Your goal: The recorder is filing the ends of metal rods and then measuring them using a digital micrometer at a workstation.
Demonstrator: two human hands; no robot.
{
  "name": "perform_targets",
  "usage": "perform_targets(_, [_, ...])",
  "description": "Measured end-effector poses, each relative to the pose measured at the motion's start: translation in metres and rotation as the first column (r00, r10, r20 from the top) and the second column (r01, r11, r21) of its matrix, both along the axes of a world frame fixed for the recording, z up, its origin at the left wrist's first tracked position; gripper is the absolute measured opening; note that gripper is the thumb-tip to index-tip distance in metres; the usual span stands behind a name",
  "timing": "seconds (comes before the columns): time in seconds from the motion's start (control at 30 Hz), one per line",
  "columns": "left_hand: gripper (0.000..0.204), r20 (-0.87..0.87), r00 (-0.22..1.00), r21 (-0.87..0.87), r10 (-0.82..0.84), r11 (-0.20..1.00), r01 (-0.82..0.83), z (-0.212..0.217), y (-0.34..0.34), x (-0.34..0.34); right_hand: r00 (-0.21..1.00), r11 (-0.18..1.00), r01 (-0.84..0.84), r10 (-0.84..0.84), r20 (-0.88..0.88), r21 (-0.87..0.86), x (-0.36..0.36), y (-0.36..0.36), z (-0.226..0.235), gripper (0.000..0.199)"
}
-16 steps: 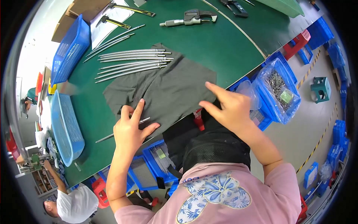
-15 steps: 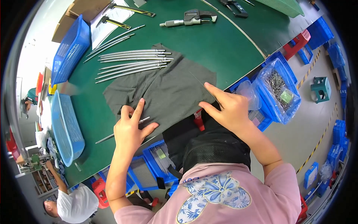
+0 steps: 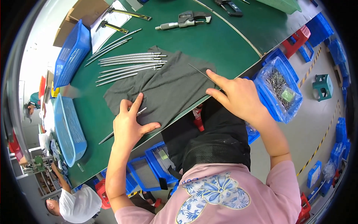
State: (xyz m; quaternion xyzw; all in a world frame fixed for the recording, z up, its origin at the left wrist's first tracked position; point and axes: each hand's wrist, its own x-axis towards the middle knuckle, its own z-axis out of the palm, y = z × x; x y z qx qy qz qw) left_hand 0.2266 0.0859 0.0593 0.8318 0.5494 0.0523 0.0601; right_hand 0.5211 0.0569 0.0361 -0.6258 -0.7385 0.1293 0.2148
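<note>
My left hand (image 3: 128, 121) rests over a grey cloth near the table's front edge, thumb and index finger spread. A slim metal rod (image 3: 106, 138) runs under this hand, seemingly gripped by its other fingers, which are mostly hidden; the rod's far tip shows beyond the index finger. My right hand (image 3: 236, 93) is at the right end of the grey cloth (image 3: 167, 87), with a thin dark pin (image 3: 197, 70) sticking out past its index fingertip. Its thumb stands apart below, and the remaining fingers are out of sight. Several shiny metal rods (image 3: 128, 63) lie side by side on the cloth's left part.
Beyond the cloth lie a digital micrometer (image 3: 184, 21) and two calipers (image 3: 112, 26). Blue baskets (image 3: 71, 130) line the table's left side. To the right stands a blue bin (image 3: 276, 112) with bagged metal pins. A person in white (image 3: 80, 203) works at lower left.
My right hand has moved slightly right and up, the pin moving with it. The rod under my left hand has turned to a steeper angle. The view has shifted a little.
</note>
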Motion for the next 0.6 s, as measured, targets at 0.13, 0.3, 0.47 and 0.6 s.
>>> perform_targets(0.13, [0.086, 0.062, 0.998, -0.016, -0.031, 0.999, 0.032, 0.012, -0.001, 0.0, 0.998, 0.997, 0.034, -0.03, -0.058, 0.075, -0.001, 0.003, -0.005, 0.047])
perform_targets(0.3, [0.06, 0.129, 0.991, 0.06, -0.034, 0.998, 0.026, 0.023, -0.005, 0.019, 0.986, 0.99, 0.106, -0.092, -0.139, 0.095, -0.02, -0.003, -0.006, 0.048])
perform_targets(0.47, [0.06, 0.023, 0.992, 0.032, -0.123, 0.992, 0.122, -0.002, -0.007, 0.038, 0.986, 0.996, 0.093, -0.091, -0.139, 0.011, -0.012, -0.007, -0.011, 0.051])
perform_targets(0.6, [0.069, -0.045, 0.995, 0.017, -0.088, 0.996, 0.089, -0.006, -0.007, 0.032, 0.987, 0.991, 0.072, -0.087, -0.135, -0.11, -0.002, -0.01, -0.011, 0.054])
